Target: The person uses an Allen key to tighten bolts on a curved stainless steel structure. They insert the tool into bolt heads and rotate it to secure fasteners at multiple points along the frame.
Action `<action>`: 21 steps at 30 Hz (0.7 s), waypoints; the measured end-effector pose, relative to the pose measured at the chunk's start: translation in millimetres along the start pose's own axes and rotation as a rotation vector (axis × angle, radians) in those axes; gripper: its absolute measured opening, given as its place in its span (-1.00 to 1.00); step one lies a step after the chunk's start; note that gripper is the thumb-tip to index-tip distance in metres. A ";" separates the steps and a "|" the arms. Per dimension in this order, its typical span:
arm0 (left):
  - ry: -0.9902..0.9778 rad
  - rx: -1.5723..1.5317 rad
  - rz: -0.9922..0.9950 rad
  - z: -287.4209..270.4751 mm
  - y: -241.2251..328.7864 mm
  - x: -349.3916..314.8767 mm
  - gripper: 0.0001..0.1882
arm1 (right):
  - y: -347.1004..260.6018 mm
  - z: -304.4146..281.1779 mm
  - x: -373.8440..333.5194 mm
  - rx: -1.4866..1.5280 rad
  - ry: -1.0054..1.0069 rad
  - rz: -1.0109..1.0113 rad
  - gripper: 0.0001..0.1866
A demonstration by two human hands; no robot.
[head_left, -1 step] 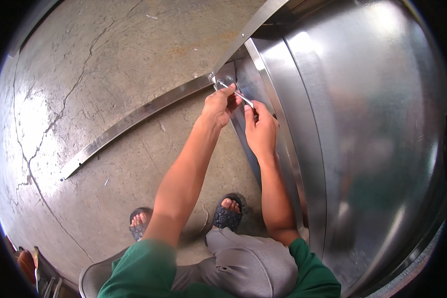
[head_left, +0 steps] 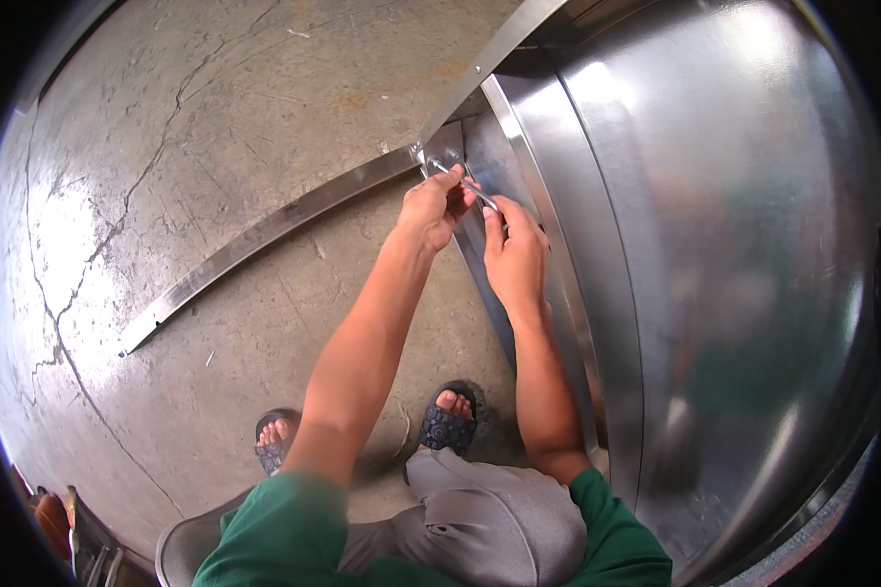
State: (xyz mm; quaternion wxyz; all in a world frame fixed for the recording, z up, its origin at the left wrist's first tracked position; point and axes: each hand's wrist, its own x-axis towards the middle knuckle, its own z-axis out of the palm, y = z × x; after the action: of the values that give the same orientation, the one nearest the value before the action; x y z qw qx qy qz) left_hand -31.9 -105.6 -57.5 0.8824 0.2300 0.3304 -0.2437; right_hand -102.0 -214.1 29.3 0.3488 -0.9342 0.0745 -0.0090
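Both my hands work at a thin metal rod with a bent end, which looks like a hex key (head_left: 483,196). The fingers of my left hand (head_left: 431,207) are closed round its far part, close to the corner. My right hand (head_left: 516,256) pinches the bent near end between thumb and fingers. The rod's far tip meets a round bolt head on a steel corner plate (head_left: 450,140), where a long steel bar (head_left: 284,217) joins the frame. My left fingers partly cover the shaft.
A large shiny steel panel (head_left: 744,293) fills the right side, edged by an upright steel strip (head_left: 548,205). Cracked concrete floor (head_left: 166,264) lies to the left. My sandalled feet (head_left: 448,416) are below my arms. Some items (head_left: 54,519) stand at the lower left.
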 end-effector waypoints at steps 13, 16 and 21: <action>0.092 0.068 0.060 -3.5 3.3 7.0 -0.80 | 2.4 8.6 -2.4 0.065 0.164 -0.028 -0.75; 0.051 -0.016 0.084 -2.1 -0.3 9.0 -0.79 | -8.2 4.8 -2.9 -0.032 0.046 0.125 -0.70; -0.048 -0.147 0.073 2.7 -3.9 3.5 -0.82 | -14.7 10.8 6.0 0.553 -0.094 0.418 -0.71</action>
State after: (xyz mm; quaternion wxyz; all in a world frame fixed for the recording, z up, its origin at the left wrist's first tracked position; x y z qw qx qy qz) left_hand -30.6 -111.1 -59.0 0.9127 0.1706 0.3178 -0.1920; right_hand -93.4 -197.0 30.5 0.5861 -0.7683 0.2425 0.0859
